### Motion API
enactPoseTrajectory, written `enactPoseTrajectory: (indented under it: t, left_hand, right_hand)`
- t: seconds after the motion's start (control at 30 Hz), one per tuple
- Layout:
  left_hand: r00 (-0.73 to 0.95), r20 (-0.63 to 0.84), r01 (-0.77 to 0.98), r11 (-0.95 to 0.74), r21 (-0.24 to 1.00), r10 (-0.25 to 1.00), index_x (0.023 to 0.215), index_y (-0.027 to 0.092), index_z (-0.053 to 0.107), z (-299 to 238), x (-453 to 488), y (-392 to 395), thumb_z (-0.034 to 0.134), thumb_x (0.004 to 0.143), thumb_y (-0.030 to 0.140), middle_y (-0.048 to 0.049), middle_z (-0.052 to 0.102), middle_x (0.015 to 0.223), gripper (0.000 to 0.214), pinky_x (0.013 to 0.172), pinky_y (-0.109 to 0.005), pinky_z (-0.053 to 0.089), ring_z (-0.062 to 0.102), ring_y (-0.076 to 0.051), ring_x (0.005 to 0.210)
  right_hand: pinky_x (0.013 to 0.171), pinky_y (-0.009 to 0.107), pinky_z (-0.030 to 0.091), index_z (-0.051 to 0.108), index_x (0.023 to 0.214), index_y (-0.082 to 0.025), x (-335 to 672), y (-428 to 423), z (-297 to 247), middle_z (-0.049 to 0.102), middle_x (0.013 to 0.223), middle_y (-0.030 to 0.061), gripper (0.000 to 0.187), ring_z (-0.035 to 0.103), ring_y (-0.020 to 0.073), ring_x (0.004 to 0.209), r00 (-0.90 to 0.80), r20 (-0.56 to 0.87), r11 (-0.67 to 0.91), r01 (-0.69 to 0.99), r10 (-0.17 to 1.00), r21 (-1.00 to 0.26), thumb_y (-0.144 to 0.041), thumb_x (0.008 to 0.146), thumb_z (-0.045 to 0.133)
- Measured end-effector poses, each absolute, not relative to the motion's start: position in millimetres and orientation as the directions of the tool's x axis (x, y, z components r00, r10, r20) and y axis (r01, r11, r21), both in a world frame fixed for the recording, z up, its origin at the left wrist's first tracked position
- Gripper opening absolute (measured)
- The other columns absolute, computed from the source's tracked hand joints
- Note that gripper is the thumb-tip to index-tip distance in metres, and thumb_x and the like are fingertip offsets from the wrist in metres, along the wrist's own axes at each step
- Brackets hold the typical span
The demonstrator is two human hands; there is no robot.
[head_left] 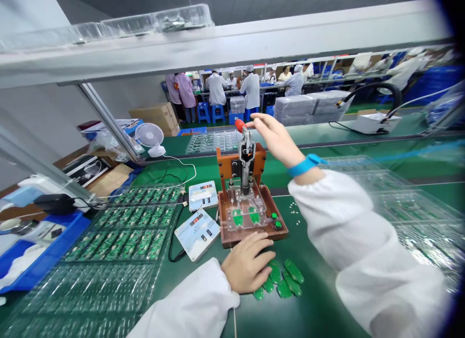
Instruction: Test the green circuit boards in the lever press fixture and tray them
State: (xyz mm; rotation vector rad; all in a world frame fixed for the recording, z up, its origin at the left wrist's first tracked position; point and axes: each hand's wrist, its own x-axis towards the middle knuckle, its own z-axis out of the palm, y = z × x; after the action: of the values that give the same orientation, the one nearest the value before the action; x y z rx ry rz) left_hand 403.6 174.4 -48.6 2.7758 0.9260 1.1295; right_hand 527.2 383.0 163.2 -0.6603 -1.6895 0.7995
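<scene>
A press fixture [224, 176] with a brown base and an orange upright stands mid-bench. Two green circuit boards [238, 217] sit under its clear plate. The toggle clamp's lever is raised, its red handle tip [240, 125] on top. My right hand [273, 137] is at that tip with fingers stretched out, fingertips at or just beside it; exact contact is unclear. At the fixture's front edge, my left hand [249, 264] lies palm down, fingers spread. Just right of it is a loose pile of green circuit boards [285, 280], partly under its fingertips.
Two white control boxes [198, 234] with red digits stand left of the fixture. Further left lie clear trays of boards [116, 243] and a blue bin [54, 255]. A small fan [149, 134] stands behind. Clear trays [407, 202] are stacked at right. A shelf [232, 45] crosses overhead.
</scene>
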Motion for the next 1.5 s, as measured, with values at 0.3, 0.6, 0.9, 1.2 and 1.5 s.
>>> enactPoseTrajectory:
  t: [0.3,0.6,0.9,1.2,1.5]
  left_hand:
    - [0.583,0.601,0.545,-0.812,0.208,0.546,0.112,0.015,0.066,-52.5,401.9,173.3,0.054,0.098,0.024,-0.0104,0.067,0.132,0.020,0.116,-0.046,0.048,0.056,-0.028,0.134]
    - [0.588,0.587,0.560,-0.804,0.202,0.557,0.113,0.016,0.067,-53.3,402.3,173.7,0.055,0.099,0.024,-0.0092,0.067,0.132,0.020,0.121,-0.043,0.042,0.053,-0.024,0.138]
    - [0.575,0.599,0.559,-0.802,0.208,0.557,0.109,0.016,0.069,-53.5,404.5,174.7,0.056,0.097,0.024,-0.0085,0.066,0.135,0.019,0.120,-0.041,0.044,0.054,-0.023,0.135]
    - [0.570,0.589,0.584,-0.786,0.201,0.574,0.106,0.017,0.071,-54.6,407.2,175.4,0.056,0.097,0.024,-0.0094,0.069,0.125,0.019,0.115,-0.039,0.049,0.057,-0.023,0.130]
    - [0.581,0.553,0.613,-0.768,0.187,0.598,0.105,0.018,0.073,-58.7,409.1,176.2,0.057,0.096,0.027,-0.0107,0.070,0.115,0.020,0.105,-0.037,0.055,0.061,-0.025,0.124]
  right_hand:
    - [0.080,0.027,0.061,0.072,0.119,-0.022,520.4,326.4,220.3,0.075,0.100,0.0008,0.028,0.071,0.0136,0.088,-0.354,0.774,0.824,-0.018,0.524,-0.566,-0.040,0.107,0.052]
    - [0.108,0.025,0.052,0.064,0.136,-0.017,550.9,236.1,153.5,0.074,0.126,0.0070,0.035,0.068,0.0144,0.120,-0.338,0.898,0.954,0.201,0.280,-0.222,-0.009,0.102,0.057]
    - [0.114,0.045,0.055,0.062,0.141,-0.023,545.7,247.5,97.2,0.071,0.132,0.0070,0.052,0.062,0.0253,0.134,-0.270,0.934,0.972,0.032,0.233,-0.233,0.001,0.095,0.057]
    - [0.109,0.057,0.059,0.058,0.146,-0.030,531.9,249.4,64.8,0.070,0.136,0.0050,0.062,0.058,0.0320,0.138,-0.172,0.943,0.958,0.028,0.285,-0.285,0.001,0.093,0.058]
    - [0.122,0.051,0.048,0.050,0.153,-0.029,519.9,246.4,53.7,0.059,0.149,0.0035,0.079,0.047,0.0285,0.148,-0.113,0.948,0.955,0.019,0.296,-0.296,0.007,0.084,0.061]
